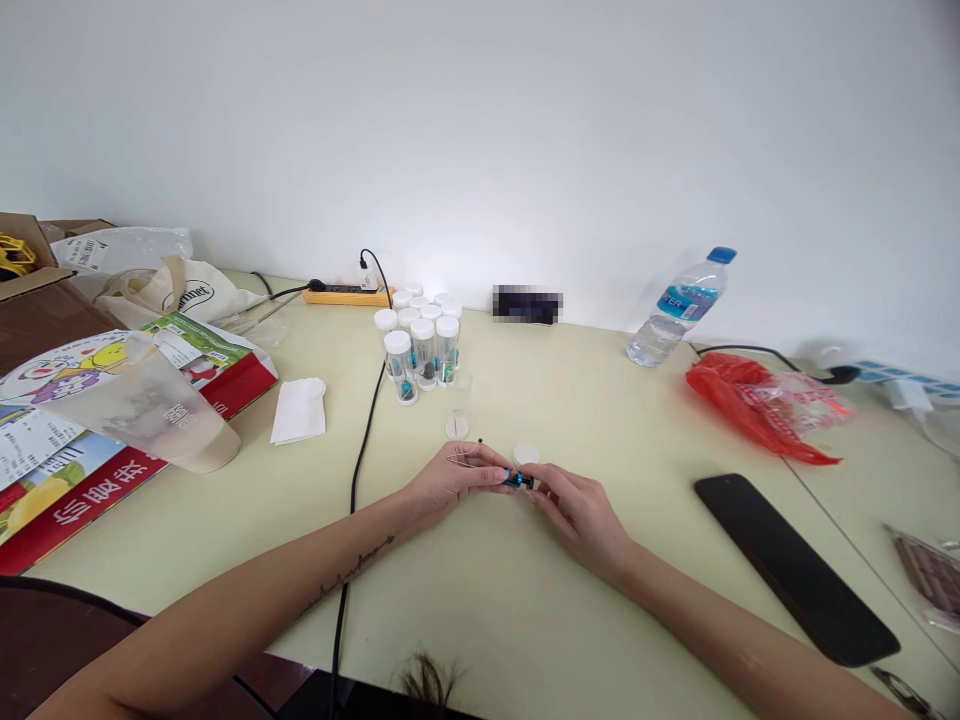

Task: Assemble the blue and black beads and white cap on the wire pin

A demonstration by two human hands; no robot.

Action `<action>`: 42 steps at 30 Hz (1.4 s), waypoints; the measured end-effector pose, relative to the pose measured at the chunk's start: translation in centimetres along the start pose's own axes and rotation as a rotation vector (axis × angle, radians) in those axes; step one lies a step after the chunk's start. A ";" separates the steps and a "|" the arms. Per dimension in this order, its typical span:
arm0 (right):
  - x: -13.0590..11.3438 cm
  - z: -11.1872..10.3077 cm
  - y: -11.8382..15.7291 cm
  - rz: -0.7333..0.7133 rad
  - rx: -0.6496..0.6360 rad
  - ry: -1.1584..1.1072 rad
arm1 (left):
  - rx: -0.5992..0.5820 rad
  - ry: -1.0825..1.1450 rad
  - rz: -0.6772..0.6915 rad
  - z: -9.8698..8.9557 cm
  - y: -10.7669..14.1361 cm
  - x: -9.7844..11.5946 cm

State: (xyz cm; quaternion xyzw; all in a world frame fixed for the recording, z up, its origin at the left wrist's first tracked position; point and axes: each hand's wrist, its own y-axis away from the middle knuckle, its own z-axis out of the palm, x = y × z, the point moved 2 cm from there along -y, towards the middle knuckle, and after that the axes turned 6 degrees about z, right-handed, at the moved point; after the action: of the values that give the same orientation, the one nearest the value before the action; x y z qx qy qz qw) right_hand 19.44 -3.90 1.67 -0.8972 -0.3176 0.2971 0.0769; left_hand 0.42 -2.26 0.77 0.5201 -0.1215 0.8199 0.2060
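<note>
While capped tubes (pixel 424 348) stand behind, some visibly loaded, one lidless tube (pixel 459 408) seems unfinished near a loose lid (pixel 526 454), and the left hand (pixel 456 476) and right hand (pixel 576 505) pinch a blue part (pixel 515 479) between them

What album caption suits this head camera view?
Left hand and right hand meet at a small blue-and-black piece near white-capped clear tubes.

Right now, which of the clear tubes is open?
The tube nearest the left hand: its top is uncovered, while the others wear white caps.
</note>
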 end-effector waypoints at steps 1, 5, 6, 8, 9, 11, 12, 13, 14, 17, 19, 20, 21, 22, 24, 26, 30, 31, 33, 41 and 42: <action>0.0 0.0 0.0 0.004 -0.004 -0.004 | -0.001 0.003 0.000 0.0 0.0 0.0; 0.0 0.0 0.0 0.015 -0.010 -0.012 | -0.005 0.003 0.004 0.0 0.0 0.0; 0.0 0.0 0.0 0.014 -0.010 -0.012 | -0.004 0.002 0.006 0.0 0.0 0.0; -0.1 0.0 0.0 0.011 -0.012 -0.016 | -0.007 0.002 0.007 0.0 0.0 0.0; -0.1 0.0 0.0 0.009 -0.013 -0.018 | -0.008 0.003 0.008 0.0 0.0 0.0; -0.1 -0.1 0.0 0.009 -0.017 -0.021 | -0.010 0.002 0.008 0.0 0.0 0.0; -0.1 -0.1 0.0 0.013 -0.020 -0.023 | -0.009 0.000 0.007 0.0 0.0 0.0; -0.1 -0.1 0.0 0.018 -0.022 -0.024 | -0.005 -0.002 0.007 0.0 0.0 -0.1; 0.0 -0.1 0.0 0.023 -0.026 -0.027 | -0.002 -0.004 0.006 -0.1 0.0 -0.1; 0.0 0.0 0.0 0.023 -0.030 -0.039 | 0.000 0.000 0.010 -0.1 0.0 -0.2; 0.0 0.0 0.0 0.014 -0.023 -0.047 | -0.002 0.007 0.013 -0.1 -0.1 -0.2; 0.0 0.1 0.0 0.013 -0.021 -0.050 | -0.005 0.010 0.014 -0.1 -0.1 -0.2; 0.1 0.1 0.0 0.014 -0.021 -0.054 | -0.006 0.013 0.016 -0.1 -0.1 -0.2; 0.1 0.1 0.0 0.016 -0.023 -0.057 | -0.008 0.014 0.017 -0.1 -0.1 -0.2; 0.1 0.0 0.0 0.019 -0.031 -0.061 | -0.008 0.012 0.013 0.0 -0.1 -0.2; 0.1 0.0 0.0 0.021 -0.039 -0.064 | -0.005 0.009 0.008 0.0 0.0 -0.1; 0.1 0.0 0.1 0.039 -0.055 -0.062 | -0.002 0.007 0.011 0.0 0.0 -0.1; 0.1 0.1 0.1 0.042 -0.057 -0.059 | -0.003 0.006 0.010 0.0 0.0 -0.1; 0.1 0.1 0.1 0.041 -0.053 -0.052 | -0.006 0.009 0.009 0.0 0.0 -0.2; -0.1 0.0 0.1 0.030 -0.045 -0.057 | -0.033 0.003 0.006 -0.1 0.0 -0.2; -0.1 0.0 0.1 0.030 -0.047 -0.055 | -0.032 0.000 0.006 -0.1 0.0 -0.2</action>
State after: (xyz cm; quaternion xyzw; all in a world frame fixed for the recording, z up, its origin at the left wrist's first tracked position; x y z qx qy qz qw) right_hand 19.41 -3.98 1.66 -0.8950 -0.3128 0.3151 0.0425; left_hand 0.45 -2.24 0.55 0.5163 -0.1362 0.8186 0.2117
